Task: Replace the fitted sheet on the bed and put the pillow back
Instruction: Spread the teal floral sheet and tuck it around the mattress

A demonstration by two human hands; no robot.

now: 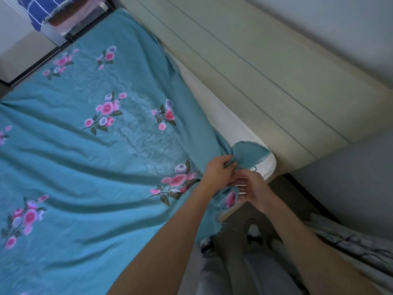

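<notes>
Gripping: left hand has its fingers curled round a bunched fold of the teal flowered sheet at the near corner of the bed.
Right hand: right hand is just beside the left, fingers bent at the sheet's edge; it seems to pinch the cloth, though blur makes that hard to be sure of.
Sheet: spread over most of the bed, wrinkled, with one corner flap turned up on the white mattress.
Mattress: bare along the side next to the beige headboard and at the near corner.
Far end: a blue checked cloth hangs beyond the bed.
Below: the person's legs and a shoe on the floor.
</notes>
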